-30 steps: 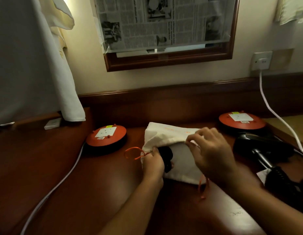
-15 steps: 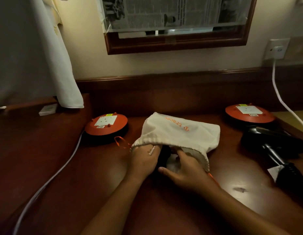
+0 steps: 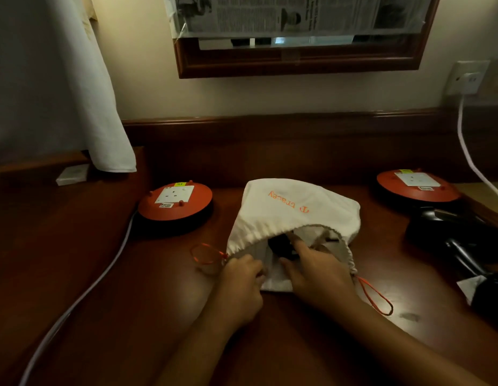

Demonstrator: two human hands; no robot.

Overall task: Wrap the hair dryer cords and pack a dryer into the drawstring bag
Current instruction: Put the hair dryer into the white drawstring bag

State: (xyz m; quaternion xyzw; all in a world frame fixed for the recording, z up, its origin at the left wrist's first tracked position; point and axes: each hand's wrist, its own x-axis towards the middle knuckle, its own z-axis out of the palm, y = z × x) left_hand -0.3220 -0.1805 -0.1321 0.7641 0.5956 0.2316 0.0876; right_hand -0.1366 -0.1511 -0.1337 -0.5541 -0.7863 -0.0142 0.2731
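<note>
Drawstring bag is laid on the wooden desk, with its mouth turned toward the person. Its near rim is gripped by the left hand. The right hand is placed in the mouth, its index finger laid straight on the black hair dryer inside. Whether the other fingers grasp cannot be told.

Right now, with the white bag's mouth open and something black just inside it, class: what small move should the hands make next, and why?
Probably push the dryer deeper with the right hand while the left hand holds the rim. The dryer's black body shows at the mouth of the drawstring bag, so the orange drawstrings likely could not close over it yet.
</note>
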